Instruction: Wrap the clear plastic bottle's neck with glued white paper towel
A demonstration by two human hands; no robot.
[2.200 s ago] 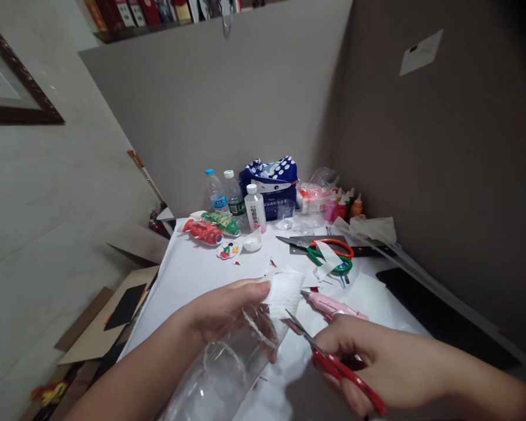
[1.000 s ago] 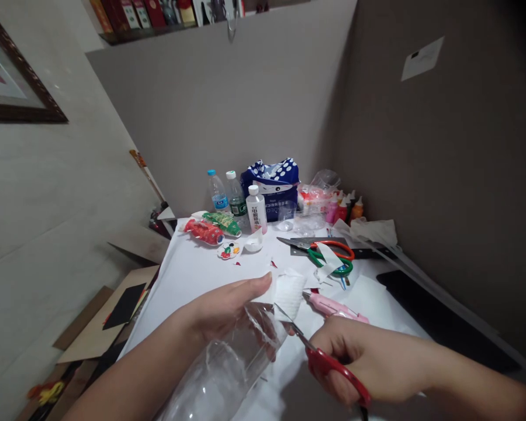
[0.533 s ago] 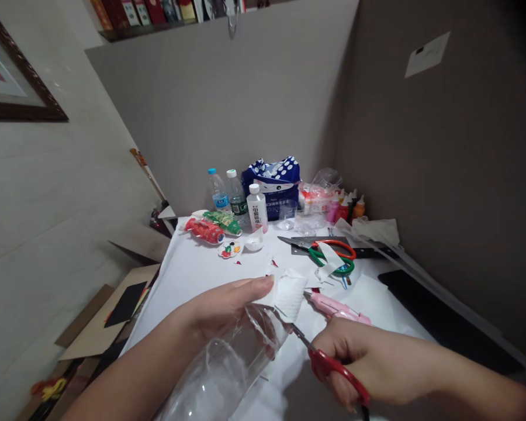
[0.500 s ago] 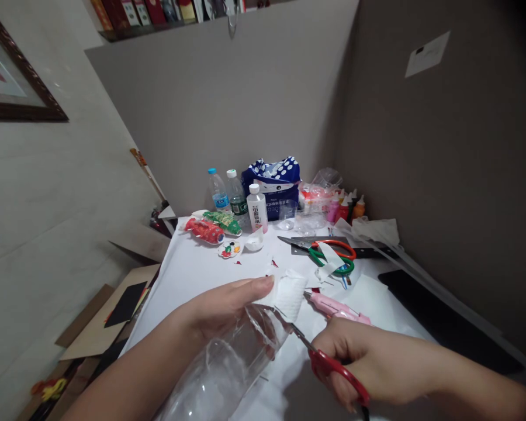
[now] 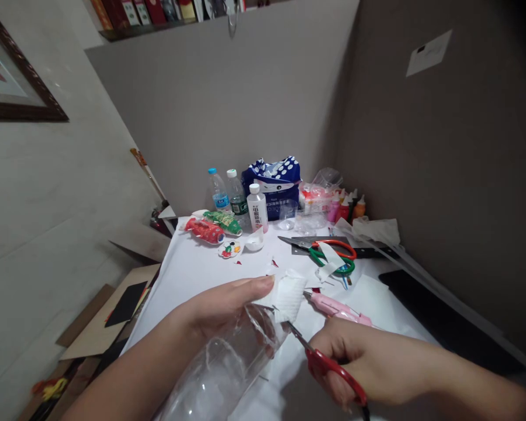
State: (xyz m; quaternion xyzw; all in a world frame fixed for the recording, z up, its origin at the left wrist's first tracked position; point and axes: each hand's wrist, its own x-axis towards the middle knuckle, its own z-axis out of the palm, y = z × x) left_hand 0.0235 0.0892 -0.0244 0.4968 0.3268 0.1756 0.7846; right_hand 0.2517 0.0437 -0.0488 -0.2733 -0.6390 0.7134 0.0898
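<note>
My left hand (image 5: 221, 307) is wrapped over a clear plastic bottle (image 5: 228, 365) that lies on its side near the table's front edge. A white piece of paper towel (image 5: 289, 297) sits by the bottle's cut rim. My right hand (image 5: 363, 362) grips red-handled scissors (image 5: 328, 365). Their blades point left and up and meet the bottle's open rim.
A pink glue gun (image 5: 333, 305) lies just beyond my right hand. Orange and green scissors (image 5: 333, 254), three small bottles (image 5: 236, 202), a blue dotted bag (image 5: 272, 184), paint bottles (image 5: 346, 206) and a paint palette (image 5: 228, 250) crowd the far end. Walls close in behind and on the right.
The scissors have worked a little further into the bottle's rim, and my right hand has shifted slightly left. My left hand has kept its hold.
</note>
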